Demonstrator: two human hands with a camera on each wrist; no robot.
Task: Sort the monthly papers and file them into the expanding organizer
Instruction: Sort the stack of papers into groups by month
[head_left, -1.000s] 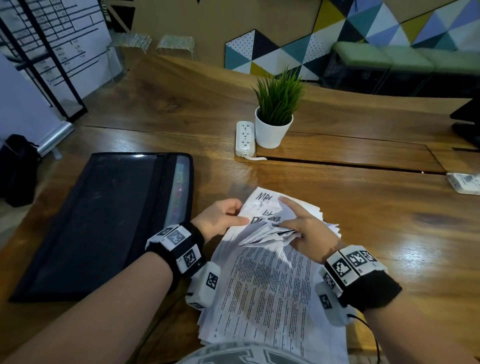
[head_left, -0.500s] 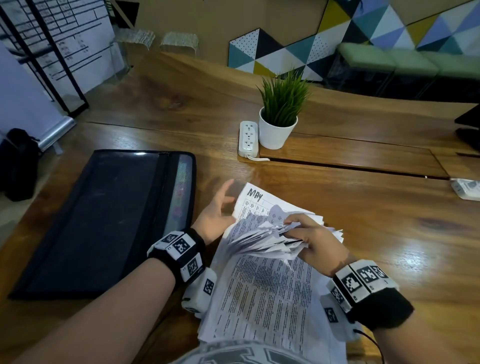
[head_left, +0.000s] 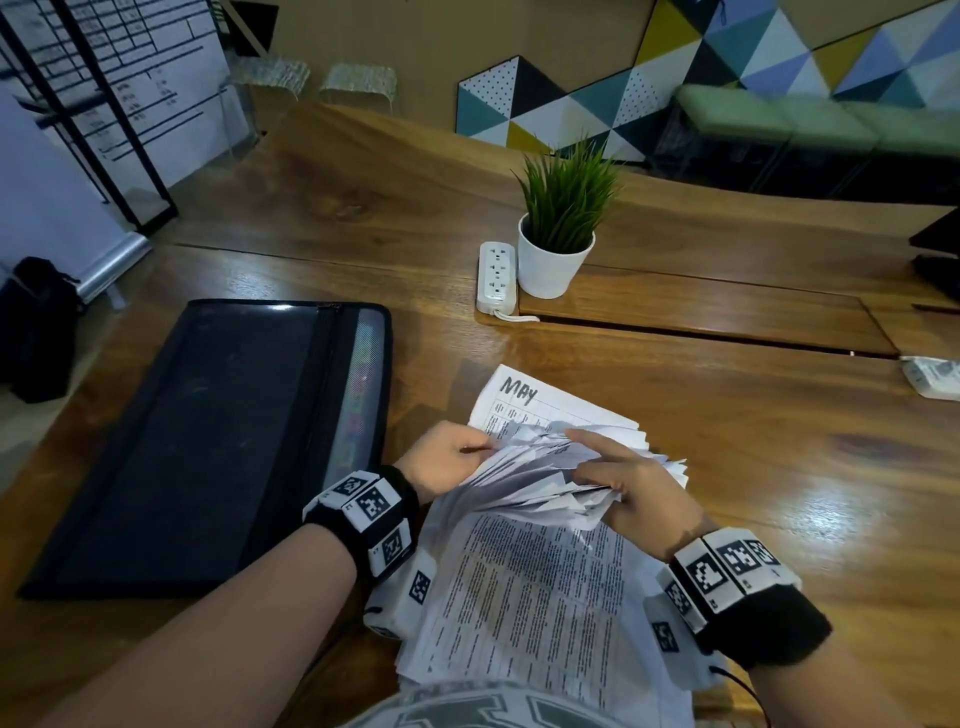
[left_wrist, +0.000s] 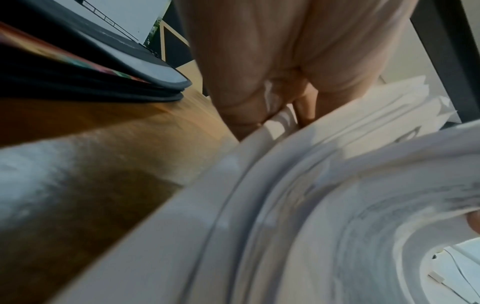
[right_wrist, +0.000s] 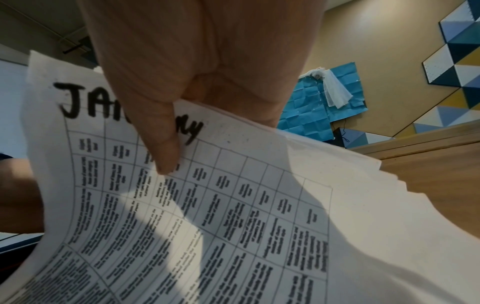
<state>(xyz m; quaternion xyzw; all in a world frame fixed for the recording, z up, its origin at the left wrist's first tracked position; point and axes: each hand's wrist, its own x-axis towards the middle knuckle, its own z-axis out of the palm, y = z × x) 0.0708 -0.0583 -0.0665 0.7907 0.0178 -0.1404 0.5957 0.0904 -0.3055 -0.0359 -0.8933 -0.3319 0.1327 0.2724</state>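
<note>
A stack of printed papers lies on the wooden table near me. Its far ends are bent up and fanned. My right hand grips the lifted sheets, thumb on a page headed "January". My left hand pinches the left edge of the fanned sheets. Beneath them a sheet headed "MAY" lies flat. The black expanding organizer lies closed to the left of the papers, with coloured tabs showing along its right side.
A potted plant and a white power strip stand beyond the papers. A white object lies at the table's right edge. A dark bag sits on the floor to the left.
My left hand had opened and lifted off the stack; now it pinches the fanned sheets again. More of the "MAY" sheet shows. My right hand keeps hold of the lifted pages.
</note>
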